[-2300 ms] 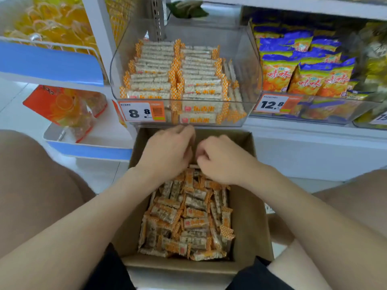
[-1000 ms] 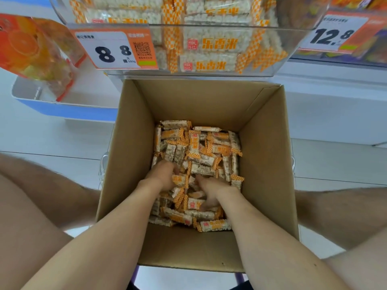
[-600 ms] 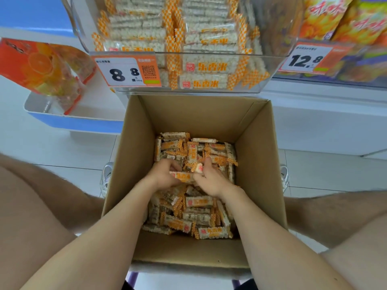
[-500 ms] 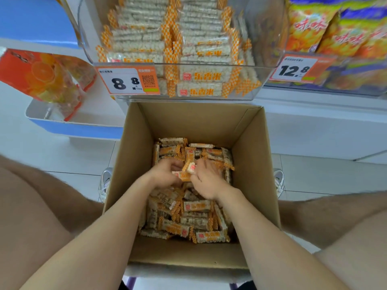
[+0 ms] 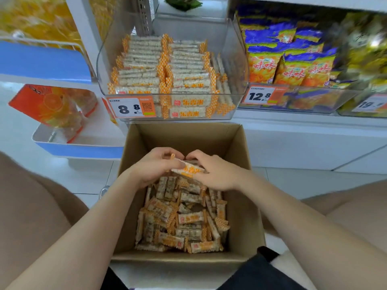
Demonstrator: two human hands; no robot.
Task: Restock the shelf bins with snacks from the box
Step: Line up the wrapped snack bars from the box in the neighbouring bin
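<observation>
An open cardboard box [image 5: 245, 197] stands between my knees, its bottom covered with several orange-and-white wrapped snack bars [image 5: 184, 220]. My left hand [image 5: 155, 166] and my right hand [image 5: 213, 171] are raised together above the box's far half. Between them they grip a small bunch of snack bars [image 5: 189, 168]; how many is hidden by the fingers. Just beyond the box sits a clear shelf bin [image 5: 234, 49], with the same bars stacked in two neat rows inside it [image 5: 165, 72].
An orange price tag reading 8.8 [image 5: 130, 107] hangs on the bin's front. To the right, a bin of blue-and-orange snack bags [image 5: 291, 65] carries a 12.8 tag. At left stand a blue-edged shelf [image 5: 44, 61] and an orange packet [image 5: 52, 105] in a tray.
Both hands have risen out of the loose pile with bars gripped between them, moving toward the box's far side. My view has tilted up, showing more of the shelf.
</observation>
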